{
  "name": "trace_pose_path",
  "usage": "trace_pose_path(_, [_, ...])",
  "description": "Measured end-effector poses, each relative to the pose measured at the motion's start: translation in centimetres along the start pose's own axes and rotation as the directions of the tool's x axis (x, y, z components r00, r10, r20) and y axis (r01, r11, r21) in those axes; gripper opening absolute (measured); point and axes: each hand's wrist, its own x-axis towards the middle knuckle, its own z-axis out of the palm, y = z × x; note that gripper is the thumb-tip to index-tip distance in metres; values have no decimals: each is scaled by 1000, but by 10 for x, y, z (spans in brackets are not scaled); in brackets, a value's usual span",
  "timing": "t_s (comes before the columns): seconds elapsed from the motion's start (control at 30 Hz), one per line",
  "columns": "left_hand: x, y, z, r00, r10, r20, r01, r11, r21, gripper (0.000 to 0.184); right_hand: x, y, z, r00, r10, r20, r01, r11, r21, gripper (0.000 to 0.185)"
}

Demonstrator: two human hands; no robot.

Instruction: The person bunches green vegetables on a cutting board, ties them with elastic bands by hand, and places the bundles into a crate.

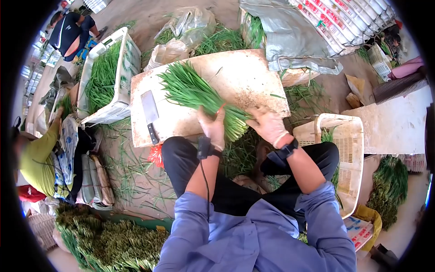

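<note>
A bundle of long green chives [188, 86] lies slantwise over the front edge of the pale board, leaves toward the back left and pale stem ends toward me. A red tie [221, 108] goes round it. My left hand [212, 127], in a thin glove, is closed on the near side of the bundle, by the tie. My right hand [267, 123], also thinly gloved, is at the stem ends with its fingers stretched out and apart, touching them. A cleaver [150, 111] with a black handle lies on the board [253, 63], left of the chives.
A white crate [129, 68] of loose chives stands left, another crate [353, 136] at my right knee. Red ties [156, 155] hang below the board. Chive bundles [113, 242] are heaped front left. Co-workers sit at the left [38, 158] and back left [72, 34].
</note>
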Motion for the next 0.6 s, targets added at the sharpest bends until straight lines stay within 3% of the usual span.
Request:
trace_pose_path(0.07, [1, -2, -4, 999, -37, 13, 38, 999, -38, 87, 12, -6, 7, 963, 63, 263, -101, 986, 134, 24])
trace_pose_path(0.2, [0, 16, -4, 989, -147, 25, 148, 988, -38, 86, 9, 11, -9, 903, 103, 417, -187, 968, 166, 26])
trace_pose_path(0.27, [-1, 7, -5, 997, -81, 16, 81, 997, -12, 85, -6, 41, -24, 873, 103, 476, -159, 984, 79, 25])
trace_pose_path(0.33, [2, 7, -4, 997, -72, 10, 72, 997, -2, 85, -22, 78, -38, 628, 359, 690, -188, 931, -313, 27])
trace_pose_path(0.4, [0, 15, -3, 991, -132, 10, 132, 991, -5, 87, -89, 180, 17, 516, 514, 686, -41, 814, -579, 29])
trace_pose_path(0.47, [3, 3, -4, 998, -69, 3, 69, 997, 32, 86, -94, 161, -19, 524, 407, 748, -39, 889, -456, 40])
trace_pose_path(0.5, [3, -3, -5, 999, -39, -3, 39, 998, 52, 86, -59, 109, -47, 470, 480, 741, -105, 864, -493, 46])
trace_pose_path(0.57, [1, -2, -6, 999, -33, -2, 33, 993, 118, 86, -36, 70, -45, 797, 281, 535, -192, 957, -218, 35])
trace_pose_path(0.6, [3, -1, -6, 1000, -22, 3, 21, 988, 150, 86, -28, 47, -35, 947, 139, 288, -175, 979, 104, 20])
